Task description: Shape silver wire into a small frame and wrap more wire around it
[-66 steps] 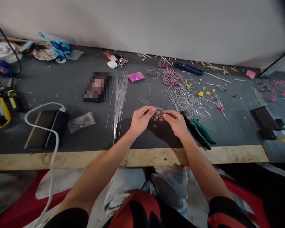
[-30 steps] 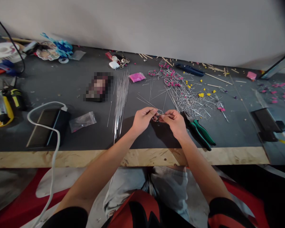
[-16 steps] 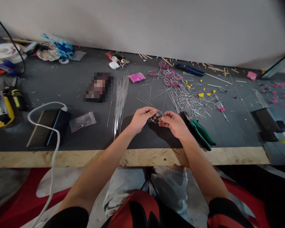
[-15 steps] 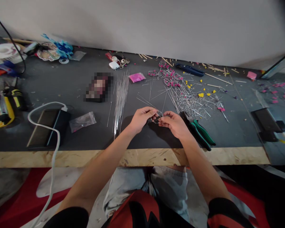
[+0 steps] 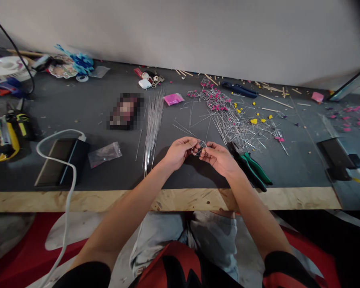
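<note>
Between my two hands is a thin silvery wire [image 5: 199, 151] bent into a loop. My left hand [image 5: 181, 152] pinches its left side between thumb and fingers. On the right side, my right hand [image 5: 217, 158] grips the same wire with closed fingertips. Parts of the loop are hidden behind the fingers. Green-handled pliers [image 5: 255, 170] lie just right of my right hand. Beyond the hands spreads a pile of cut wires [image 5: 243, 130], with bent wire pieces bearing pink bits [image 5: 216, 98] at its back. A bundle of long straight wires [image 5: 153, 128] lies to the left.
A pink packet [image 5: 173, 99], a phone [image 5: 125, 112] and a clear plastic bag [image 5: 105, 154] lie left of the wires. A power bank [image 5: 63, 160] trails a white cable [image 5: 74, 172] over the wooden table edge [image 5: 108, 201]. Yellow-handled tools [image 5: 12, 136] are far left.
Both hands stay in nearly the same place. The fingers of my right hand have shifted slightly on the wire loop, and the view has moved a little.
</note>
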`<state>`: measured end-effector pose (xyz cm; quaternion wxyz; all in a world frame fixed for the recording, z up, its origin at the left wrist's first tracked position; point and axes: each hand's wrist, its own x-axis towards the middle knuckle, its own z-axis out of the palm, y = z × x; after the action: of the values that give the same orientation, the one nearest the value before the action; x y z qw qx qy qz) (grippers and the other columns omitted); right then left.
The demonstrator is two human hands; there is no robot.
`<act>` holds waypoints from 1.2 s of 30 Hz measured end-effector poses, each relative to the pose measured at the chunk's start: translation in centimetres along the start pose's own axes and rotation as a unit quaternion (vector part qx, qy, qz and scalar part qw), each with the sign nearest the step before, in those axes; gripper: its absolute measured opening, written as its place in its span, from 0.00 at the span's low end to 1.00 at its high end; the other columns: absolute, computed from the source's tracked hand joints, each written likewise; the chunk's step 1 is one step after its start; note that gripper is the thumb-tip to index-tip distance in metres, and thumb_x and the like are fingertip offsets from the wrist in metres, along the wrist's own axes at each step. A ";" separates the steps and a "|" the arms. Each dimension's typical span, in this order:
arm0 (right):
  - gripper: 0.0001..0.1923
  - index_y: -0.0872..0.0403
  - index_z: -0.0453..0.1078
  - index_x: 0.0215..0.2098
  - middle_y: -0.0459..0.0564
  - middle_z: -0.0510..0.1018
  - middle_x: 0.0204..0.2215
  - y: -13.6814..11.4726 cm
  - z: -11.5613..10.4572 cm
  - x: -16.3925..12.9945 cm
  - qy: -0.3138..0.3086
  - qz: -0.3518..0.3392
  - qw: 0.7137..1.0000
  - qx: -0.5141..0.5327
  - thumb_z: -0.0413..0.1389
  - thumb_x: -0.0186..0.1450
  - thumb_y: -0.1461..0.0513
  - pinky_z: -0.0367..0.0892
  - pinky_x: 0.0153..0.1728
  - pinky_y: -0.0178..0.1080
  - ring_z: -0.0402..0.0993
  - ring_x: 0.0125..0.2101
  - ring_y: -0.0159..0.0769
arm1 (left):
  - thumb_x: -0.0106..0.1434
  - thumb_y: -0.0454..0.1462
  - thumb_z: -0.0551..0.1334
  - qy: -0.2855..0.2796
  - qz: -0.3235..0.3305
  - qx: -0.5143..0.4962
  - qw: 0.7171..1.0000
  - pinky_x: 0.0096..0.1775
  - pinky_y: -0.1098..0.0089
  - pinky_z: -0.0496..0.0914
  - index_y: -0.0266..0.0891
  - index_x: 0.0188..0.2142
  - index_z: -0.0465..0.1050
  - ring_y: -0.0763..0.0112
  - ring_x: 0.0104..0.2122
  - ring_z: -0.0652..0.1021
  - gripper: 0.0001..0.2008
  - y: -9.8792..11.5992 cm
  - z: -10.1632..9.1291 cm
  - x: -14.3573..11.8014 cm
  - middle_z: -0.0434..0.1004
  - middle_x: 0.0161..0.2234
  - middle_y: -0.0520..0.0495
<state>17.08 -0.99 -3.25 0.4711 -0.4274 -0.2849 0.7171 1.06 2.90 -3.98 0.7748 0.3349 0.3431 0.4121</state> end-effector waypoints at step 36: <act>0.14 0.51 0.66 0.34 0.41 0.74 0.27 0.5 0.7 0.4 0.119 -0.142 0.981 -0.062 0.57 0.49 0.69 0.68 0.37 0.36 0.71 0.29 0.29 | 0.56 0.43 0.64 0.116 0.156 0.086 0.977 0.29 0.73 0.73 0.36 0.32 0.76 0.76 0.25 0.75 0.11 -1.8 1.7 -0.7 0.75 0.26 0.50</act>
<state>16.14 -0.80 -3.47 0.5713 -0.4934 -0.3282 0.5679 2.91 1.09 -4.30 0.6243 0.3995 0.4078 0.5333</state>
